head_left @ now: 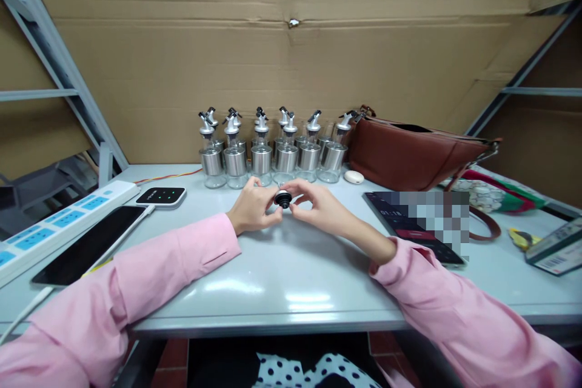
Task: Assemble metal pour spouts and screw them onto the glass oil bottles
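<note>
Between my two hands, above the table, is a bottle pourer (283,199), its black ribbed stopper end turned toward me and its far end hidden. My left hand (258,206) pinches it from the left with thumb and fingers. From the right, the thumb and fingertips of my right hand (316,206) close on the same piece. Just beyond my hands stand several glass oil bottles (211,162) with metal sleeves, in rows. Most carry silver pour spouts with black tips. One bottle (285,160) is directly behind the held pourer, its base partly covered by my fingers.
On the left lie a power strip (68,218), a dark phone (91,245) with a white cable, and a small device (162,197). A brown handbag (409,154), a round white case (353,177), a lit tablet or phone (395,218) and a box (559,245) occupy the right.
</note>
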`<state>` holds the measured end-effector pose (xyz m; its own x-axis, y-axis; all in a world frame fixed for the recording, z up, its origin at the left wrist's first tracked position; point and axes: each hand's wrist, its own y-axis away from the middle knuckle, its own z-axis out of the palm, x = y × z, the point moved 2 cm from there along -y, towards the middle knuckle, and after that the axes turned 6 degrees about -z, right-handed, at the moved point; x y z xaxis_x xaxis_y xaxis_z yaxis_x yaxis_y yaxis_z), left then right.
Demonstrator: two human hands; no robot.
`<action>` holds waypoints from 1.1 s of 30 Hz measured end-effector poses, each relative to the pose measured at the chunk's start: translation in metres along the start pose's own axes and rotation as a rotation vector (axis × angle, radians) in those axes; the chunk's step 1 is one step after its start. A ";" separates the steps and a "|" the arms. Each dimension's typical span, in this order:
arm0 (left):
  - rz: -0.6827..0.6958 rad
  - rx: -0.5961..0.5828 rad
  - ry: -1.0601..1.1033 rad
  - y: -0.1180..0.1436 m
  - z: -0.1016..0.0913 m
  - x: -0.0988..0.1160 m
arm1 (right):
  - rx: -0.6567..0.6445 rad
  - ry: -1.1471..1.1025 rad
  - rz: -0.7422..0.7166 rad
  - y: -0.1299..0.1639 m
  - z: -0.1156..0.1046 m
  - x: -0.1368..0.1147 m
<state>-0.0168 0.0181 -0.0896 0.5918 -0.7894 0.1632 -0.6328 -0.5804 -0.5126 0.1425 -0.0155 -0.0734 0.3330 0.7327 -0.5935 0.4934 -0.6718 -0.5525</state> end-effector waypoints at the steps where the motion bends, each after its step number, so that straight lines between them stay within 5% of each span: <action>1: -0.005 -0.002 0.000 0.000 0.000 0.000 | -0.003 0.000 -0.006 0.000 0.000 0.000; 33: 0.065 0.059 -0.013 0.001 0.001 0.004 | -0.059 0.103 0.002 0.001 -0.004 -0.007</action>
<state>-0.0143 0.0144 -0.0898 0.5570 -0.8222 0.1176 -0.6395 -0.5149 -0.5709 0.1434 -0.0207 -0.0675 0.4132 0.7407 -0.5297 0.5383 -0.6678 -0.5140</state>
